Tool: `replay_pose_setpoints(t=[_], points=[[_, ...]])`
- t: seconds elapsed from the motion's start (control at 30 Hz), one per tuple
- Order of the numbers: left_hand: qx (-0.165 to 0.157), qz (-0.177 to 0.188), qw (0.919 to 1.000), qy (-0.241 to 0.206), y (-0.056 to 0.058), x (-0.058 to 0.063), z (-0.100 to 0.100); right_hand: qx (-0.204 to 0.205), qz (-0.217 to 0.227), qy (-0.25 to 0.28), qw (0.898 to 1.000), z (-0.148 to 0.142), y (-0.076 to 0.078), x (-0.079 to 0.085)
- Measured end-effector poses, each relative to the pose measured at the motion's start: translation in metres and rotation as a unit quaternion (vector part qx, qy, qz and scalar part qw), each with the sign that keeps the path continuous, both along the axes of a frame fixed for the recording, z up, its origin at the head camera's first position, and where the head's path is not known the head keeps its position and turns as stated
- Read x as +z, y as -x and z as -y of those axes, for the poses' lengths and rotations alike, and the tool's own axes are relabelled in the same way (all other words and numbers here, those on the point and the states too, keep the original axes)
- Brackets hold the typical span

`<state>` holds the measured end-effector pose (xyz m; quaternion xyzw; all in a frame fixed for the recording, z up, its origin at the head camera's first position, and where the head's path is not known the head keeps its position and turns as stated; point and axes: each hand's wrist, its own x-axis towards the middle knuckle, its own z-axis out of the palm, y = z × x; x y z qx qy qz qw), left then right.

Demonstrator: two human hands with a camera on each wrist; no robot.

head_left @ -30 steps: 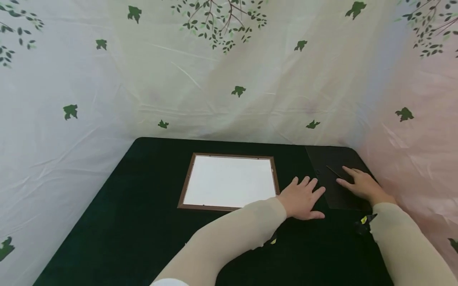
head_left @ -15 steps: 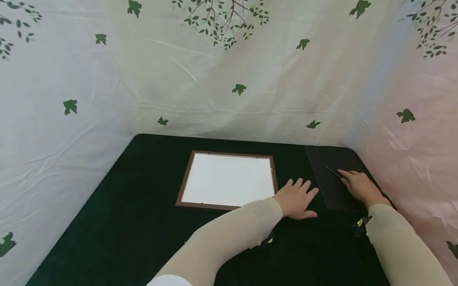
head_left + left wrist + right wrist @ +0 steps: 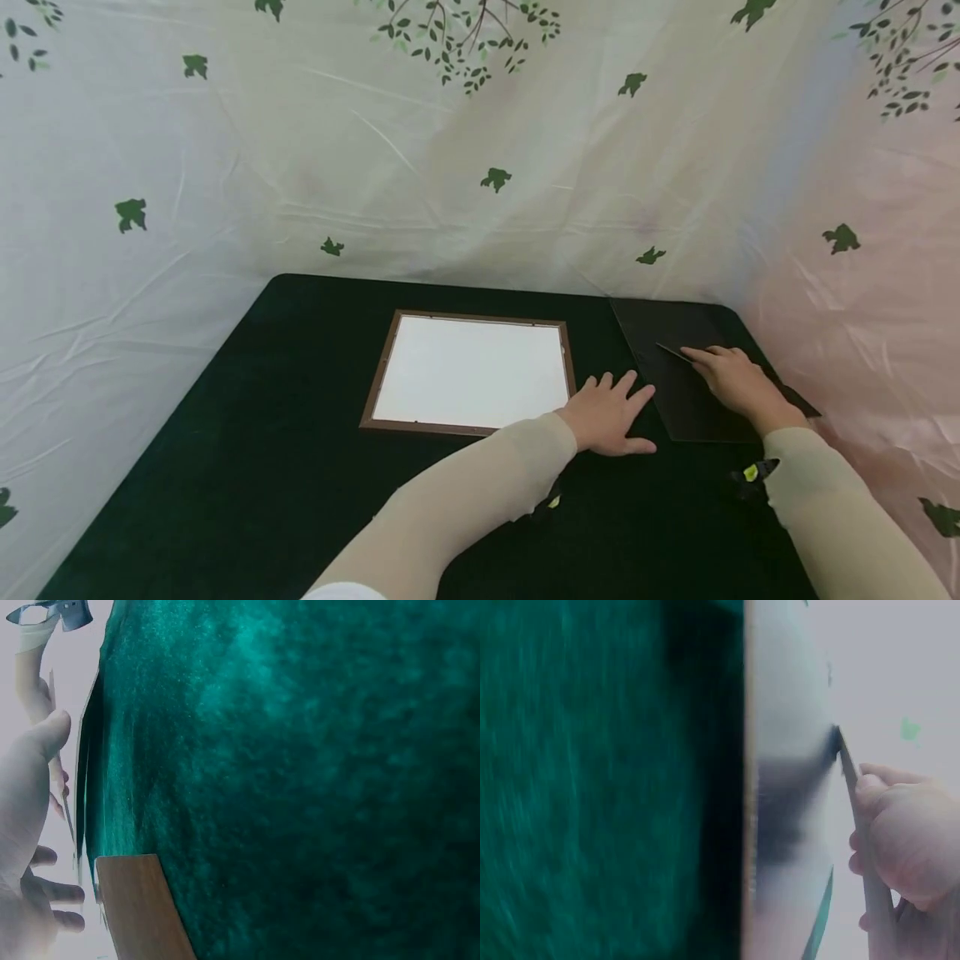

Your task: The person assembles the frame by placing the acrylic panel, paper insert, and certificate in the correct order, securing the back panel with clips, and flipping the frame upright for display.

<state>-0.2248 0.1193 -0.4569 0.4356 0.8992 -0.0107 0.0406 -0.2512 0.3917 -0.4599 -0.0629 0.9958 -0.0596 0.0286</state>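
A dark, flat backing board [image 3: 697, 321] with a thin upright stand leg [image 3: 673, 352] is at the table's right side. My right hand [image 3: 738, 383] pinches the leg, which shows in the right wrist view as a long strut [image 3: 870, 877] between thumb and fingers. Beneath it, the board's edge [image 3: 748, 787] stands over the green cloth with a dark shadow beside it. My left hand [image 3: 606, 414] has its fingers spread, between the board and a brown wooden frame [image 3: 372, 375] around a white panel [image 3: 472, 367]. The frame's corner [image 3: 139, 892] shows close by in the left wrist view.
A dark green cloth [image 3: 247, 450] covers the table. Behind and beside it hang pale curtains [image 3: 420, 150] printed with leaves. A dark band with a yellow mark [image 3: 750, 473] sits at my right wrist.
My right hand has closed its thumb and fingers on the stand leg, and the board has shifted left, towards the frame. My left hand keeps its spread pose, and the view has shifted slightly.
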Motion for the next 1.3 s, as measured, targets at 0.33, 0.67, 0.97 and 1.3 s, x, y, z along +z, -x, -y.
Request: replay_pose_setpoints(t=[0.33,0.67,0.97,1.3], points=[[0.006,-0.011,0.9999,0.008,-0.001,-0.005,0.015,0.010,-0.007,0.014,1.000,0.050,-0.010,0.007],[0.008,-0.030,0.9992,0.025,0.002,-0.014,0.025,-0.023,-0.020,0.029,0.999,0.073,-0.020,-0.008],[0.034,-0.018,0.9978,0.054,-0.004,-0.011,0.024,-0.020,-0.032,0.038,0.999,0.072,-0.024,-0.022],[0.044,-0.008,0.9971,0.062,-0.006,-0.012,0.024,-0.037,0.070,0.089,0.993,0.022,-0.032,-0.023]])
